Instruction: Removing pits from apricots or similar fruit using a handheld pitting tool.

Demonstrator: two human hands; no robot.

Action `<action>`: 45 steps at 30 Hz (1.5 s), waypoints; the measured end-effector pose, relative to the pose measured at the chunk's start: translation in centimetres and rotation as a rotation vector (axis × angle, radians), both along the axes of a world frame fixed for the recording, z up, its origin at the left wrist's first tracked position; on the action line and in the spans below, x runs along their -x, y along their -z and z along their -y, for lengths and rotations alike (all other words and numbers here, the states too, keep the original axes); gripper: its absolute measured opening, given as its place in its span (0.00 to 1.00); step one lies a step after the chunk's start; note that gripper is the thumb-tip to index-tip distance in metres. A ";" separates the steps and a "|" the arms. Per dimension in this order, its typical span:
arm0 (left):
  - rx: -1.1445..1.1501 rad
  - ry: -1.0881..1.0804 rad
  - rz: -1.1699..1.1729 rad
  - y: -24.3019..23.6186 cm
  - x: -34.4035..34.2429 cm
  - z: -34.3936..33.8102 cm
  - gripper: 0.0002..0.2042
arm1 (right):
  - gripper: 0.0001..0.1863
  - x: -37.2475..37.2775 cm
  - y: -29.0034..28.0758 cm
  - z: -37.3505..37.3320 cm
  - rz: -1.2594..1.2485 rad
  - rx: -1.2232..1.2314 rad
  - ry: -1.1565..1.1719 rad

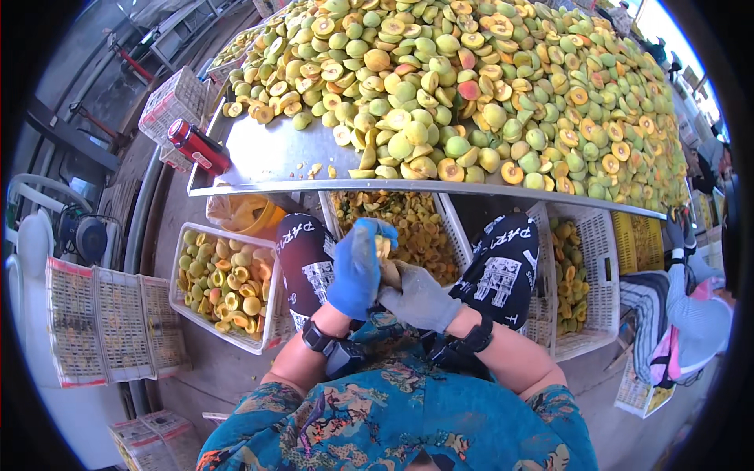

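Observation:
Over my lap, my left hand (pixel 355 271), in a blue glove, is closed around a yellow peach piece (pixel 383 247). My right hand (pixel 420 297), in a grey glove, meets it from the right with its fingers curled; what they grip is hidden. Both hands are above a white crate (pixel 444 212) of cut yellow peach scraps (pixel 393 224), between my knees. Beyond it, a metal table (pixel 263 157) bears a large heap of green-yellow peaches (pixel 487 102), many of them cut in half.
Left of my legs stands a white crate (pixel 179 267) of peach halves; another crate (pixel 601 259) is at the right. A red thermos (pixel 198 147) lies tilted at the table's left corner. Stacked crates (pixel 98 322) stand far left. Another person (pixel 691 314) sits at the right.

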State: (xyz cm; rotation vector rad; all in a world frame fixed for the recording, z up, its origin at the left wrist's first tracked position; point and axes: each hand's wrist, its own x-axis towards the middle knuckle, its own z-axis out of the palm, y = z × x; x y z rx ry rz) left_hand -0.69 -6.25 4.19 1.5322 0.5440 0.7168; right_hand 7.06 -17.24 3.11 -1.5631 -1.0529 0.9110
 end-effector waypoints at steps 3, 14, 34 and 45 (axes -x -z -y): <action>0.280 0.033 0.067 -0.8 0.0 -0.8 0.33 | 0.16 0.0 -1.0 0.2 -0.114 -0.008 -0.031; 0.096 0.438 -0.065 -1.5 0.3 -3.8 0.33 | 0.14 -1.2 -0.5 0.3 0.025 0.000 -0.193; 0.878 0.159 0.275 3.4 -1.2 -4.5 0.19 | 0.38 -4.1 1.2 -0.2 -0.927 0.150 -0.039; 0.465 0.048 -0.218 2.2 -1.5 -2.1 0.15 | 0.18 -4.6 3.3 -1.6 -0.427 0.041 0.276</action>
